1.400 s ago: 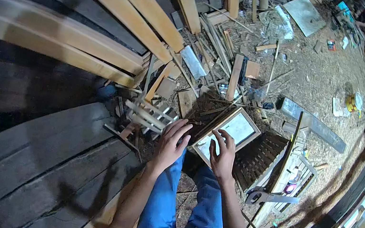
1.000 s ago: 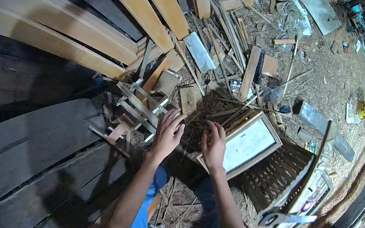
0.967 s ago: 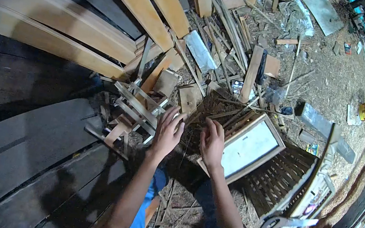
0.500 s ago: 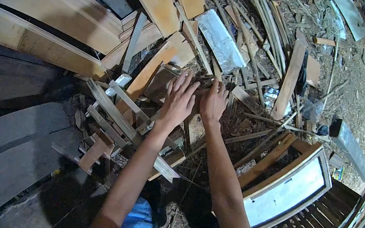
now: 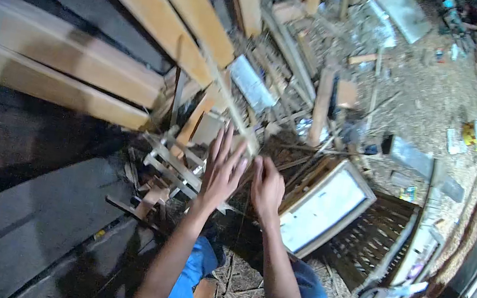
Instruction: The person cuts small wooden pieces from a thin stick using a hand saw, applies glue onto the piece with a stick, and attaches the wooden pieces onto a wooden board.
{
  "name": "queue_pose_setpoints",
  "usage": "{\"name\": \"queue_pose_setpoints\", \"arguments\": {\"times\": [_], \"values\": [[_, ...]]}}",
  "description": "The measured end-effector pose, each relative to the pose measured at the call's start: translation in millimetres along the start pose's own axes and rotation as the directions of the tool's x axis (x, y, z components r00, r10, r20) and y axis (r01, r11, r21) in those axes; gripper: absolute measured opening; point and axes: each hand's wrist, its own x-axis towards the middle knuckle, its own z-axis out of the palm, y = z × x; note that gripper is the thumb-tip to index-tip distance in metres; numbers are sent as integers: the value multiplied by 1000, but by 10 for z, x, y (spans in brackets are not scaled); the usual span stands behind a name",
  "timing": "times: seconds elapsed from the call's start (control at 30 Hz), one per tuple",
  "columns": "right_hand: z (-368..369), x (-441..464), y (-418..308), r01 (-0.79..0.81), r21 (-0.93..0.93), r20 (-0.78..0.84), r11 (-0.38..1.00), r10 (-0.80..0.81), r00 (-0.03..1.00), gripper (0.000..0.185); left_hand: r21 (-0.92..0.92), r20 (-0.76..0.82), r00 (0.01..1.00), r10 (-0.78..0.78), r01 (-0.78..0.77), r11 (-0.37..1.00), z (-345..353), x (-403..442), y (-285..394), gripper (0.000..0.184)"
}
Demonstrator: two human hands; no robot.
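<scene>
My left hand (image 5: 223,175) reaches forward over a heap of scrap wood, its fingers stretched out and apart, holding nothing. Beside it on the right, my right hand (image 5: 268,189) has its fingers curled in. Whatever they hold, if anything, is hidden, and motion blurs the picture. A long thin wooden strip (image 5: 230,106) comes down from the upper left and ends just beyond both hands. Past my left fingertips lies a small pale board (image 5: 208,129). Jagged broken slats (image 5: 175,167) lie left of my left hand.
Long planks (image 5: 149,1) lean at the upper left, with more boards (image 5: 71,58) below them. A white-panelled wooden frame (image 5: 326,208) and a dark slatted piece (image 5: 372,234) lie to the right. A silvery metal sheet (image 5: 252,83) rests ahead. Grey slabs (image 5: 51,212) lie at left.
The whole view has shifted, with the framed panel and debris now further left and nearer my right hand. My right fingers look more curled than before. My left fingers remain stretched out.
</scene>
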Motion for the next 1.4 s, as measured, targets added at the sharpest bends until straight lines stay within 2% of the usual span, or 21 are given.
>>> {"name": "queue_pose_setpoints", "arguments": {"times": [0.17,0.23,0.3,0.37,0.43,0.5,0.57,0.6,0.73,0.8,0.83,0.87,0.9,0.97,1.03,1.07,1.1,1.17,1.2,1.27,1.4], "values": [[-1910,-1154,-1409,47,-90,-24,995,-50,998,21,117,124,986,109,-124,985,-1538,-109,1923,37],[-2637,-1538,-1821,30,-120,-56,992,-37,998,17,55,172,976,134,-145,988,-2144,-31,2683,30],[-3272,-1894,-2031,188,-47,-83,981,-191,978,16,0,184,925,332,-338,941,-2622,116,3330,24],[-3850,-2178,-2141,180,-87,-171,980,-192,966,18,-101,224,832,508,-499,861,-2819,272,3805,19],[-4285,-2481,-2038,123,-306,-303,944,-219,927,23,-149,261,769,584,-565,811,-2892,304,4382,19],[-4741,-2790,-1905,90,-233,-525,968,-203,827,28,-157,242,715,656,-638,754,-2809,343,4886,20],[-5167,-3095,-1668,7,-242,-614,970,-158,773,30,-113,291,685,667,-668,736,-2730,287,5333,24],[-5393,-3276,-1664,-22,-143,-650,989,-77,756,26,-120,267,657,705,-704,700,-2686,248,5637,27],[-5794,-3756,-1277,-31,51,-759,998,59,648,17,-236,313,524,792,-765,599,-2305,19,6563,25],[-5885,-3938,-1063,119,105,-839,987,24,544,11,-307,385,476,790,-741,596,-2092,-128,6926,22],[-5890,-4037,-950,44,185,-819,982,130,558,8,-357,444,462,768,-695,624,-1974,-194,7066,20],[-5901,-4116,-850,37,282,-819,959,220,529,10,-374,440,386,811,-742,557,-1864,-200,7160,17],[-5908,-4181,-800,35,382,-807,924,315,500,12,-384,459,365,810,-740,552,-1785,-222,7279,17],[-5982,-4316,-699,28,358,-845,933,311,434,16,-390,454,261,852,-801,454,-1677,-300,7487,14],[-6052,-4401,-565,-83,291,-855,953,298,424,16,-412,461,243,854,-794,448,-1602,-289,7594,13],[-6088,-4420,-524,-123,334,-844,935,355,402,16,-424,465,223,857,-794,436,-1594,-263,7650,13],[-6128,-4384,-491,-114,340,-843,933,357,403,16,-435,465,201,862,-796,421,-1600,-235,7712,13],[-6175,-4271,-417,38,457,-835,889,413,363,11,-438,483,187,856,-794,421,-1626,-212,7815,14],[-6309,-4252,-539,109,575,-777,811,499,385,12,-444,472,202,858,-787,429,-1628,-195,7838,14],[-6287,-4093,-471,143,605,-768,783,528,363,13,-438,487,209,848,-781,444,-1574,-87,7868,18],[-6404,-3809,-350,121,589,-789,799,535,302,20,-493,548,113,829,-757,429,-1283,324,7992,20]]}}
